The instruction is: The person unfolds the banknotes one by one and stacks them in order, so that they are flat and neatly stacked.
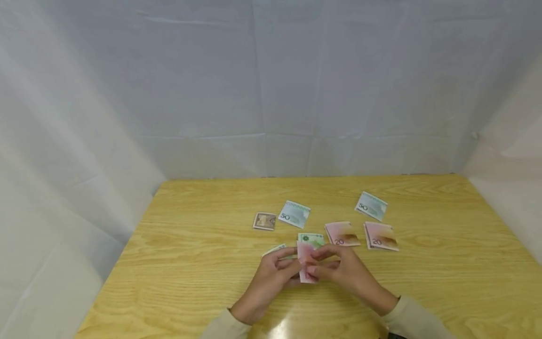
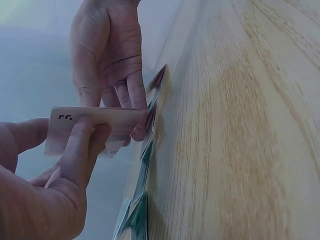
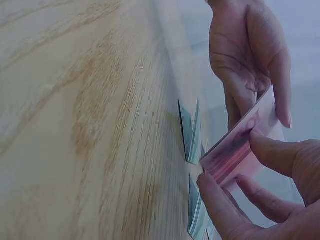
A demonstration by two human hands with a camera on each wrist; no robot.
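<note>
A pink folded banknote (image 1: 304,251) is held up over the table by both hands, close to the near side. My left hand (image 1: 270,281) grips its left part, and in the left wrist view those fingers lie across its pale face. From the right, my right hand (image 1: 352,274) pinches it between thumb and fingertips; the right wrist view shows the thumb on its reddish printed side. Just behind the hands lies a green folded banknote (image 1: 311,239). Another green banknote (image 1: 275,249) is partly hidden by the left hand.
Two pink folded 20 notes, one nearer (image 1: 342,234) and one farther right (image 1: 381,236), lie right of the hands. Green 50 notes sit behind, at the middle (image 1: 294,214) and right (image 1: 371,206). A small brown note (image 1: 264,221) lies left. White sheets surround the wooden table (image 1: 169,282).
</note>
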